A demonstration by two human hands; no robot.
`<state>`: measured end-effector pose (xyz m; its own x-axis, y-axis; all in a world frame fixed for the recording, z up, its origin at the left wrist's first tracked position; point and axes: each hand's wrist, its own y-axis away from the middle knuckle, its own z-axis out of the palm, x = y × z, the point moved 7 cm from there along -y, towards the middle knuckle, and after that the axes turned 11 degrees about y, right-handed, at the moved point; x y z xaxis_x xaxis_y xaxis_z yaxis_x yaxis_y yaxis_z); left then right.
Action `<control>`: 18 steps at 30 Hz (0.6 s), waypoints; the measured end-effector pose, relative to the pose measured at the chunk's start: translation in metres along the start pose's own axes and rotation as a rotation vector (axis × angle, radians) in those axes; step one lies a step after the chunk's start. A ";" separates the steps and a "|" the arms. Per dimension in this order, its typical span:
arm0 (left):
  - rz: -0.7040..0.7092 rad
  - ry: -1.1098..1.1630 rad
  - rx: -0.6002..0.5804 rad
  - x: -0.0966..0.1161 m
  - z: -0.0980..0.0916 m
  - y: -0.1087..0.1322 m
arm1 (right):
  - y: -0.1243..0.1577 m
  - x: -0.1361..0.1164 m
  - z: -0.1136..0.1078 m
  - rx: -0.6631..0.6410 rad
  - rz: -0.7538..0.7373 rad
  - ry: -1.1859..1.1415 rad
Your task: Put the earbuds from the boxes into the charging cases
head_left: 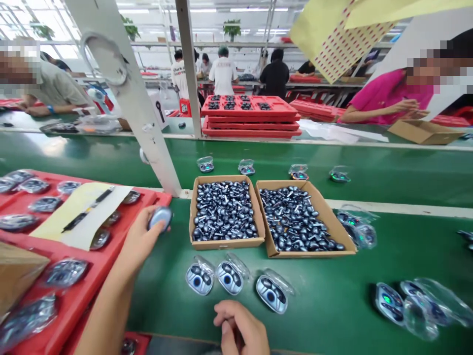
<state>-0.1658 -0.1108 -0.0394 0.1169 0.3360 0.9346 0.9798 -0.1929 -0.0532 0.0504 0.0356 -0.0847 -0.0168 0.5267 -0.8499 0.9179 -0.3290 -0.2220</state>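
My left hand [142,241] reaches forward over the edge of a red tray [111,266] and holds a closed, shiny blue-grey earbud case [160,217]. My right hand [242,328] rests low near the table's front edge, fingers curled with nothing visible in them. Just beyond it lie three open charging cases [231,278] with clear lids on the green surface. Behind them stand two cardboard boxes, the left box [225,212] and the right box [297,219], both full of dark metallic earbuds.
The red tray holds several cases and a paper sheet [83,212]. More open cases lie at the right [406,303] and on the green conveyor [295,171]. A white post [148,123] slants up from the table. Stacked red trays [251,116] and seated co-workers are beyond.
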 end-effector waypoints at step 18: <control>0.139 0.205 -0.431 -0.030 0.027 0.168 | 0.019 -0.052 0.029 -0.211 -0.010 0.130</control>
<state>-0.0002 -0.1282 -0.0856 0.1649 0.0999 0.9812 0.7960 -0.6009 -0.0726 0.0571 -0.0211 -0.0586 0.0119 0.6299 -0.7766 0.9805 -0.1596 -0.1144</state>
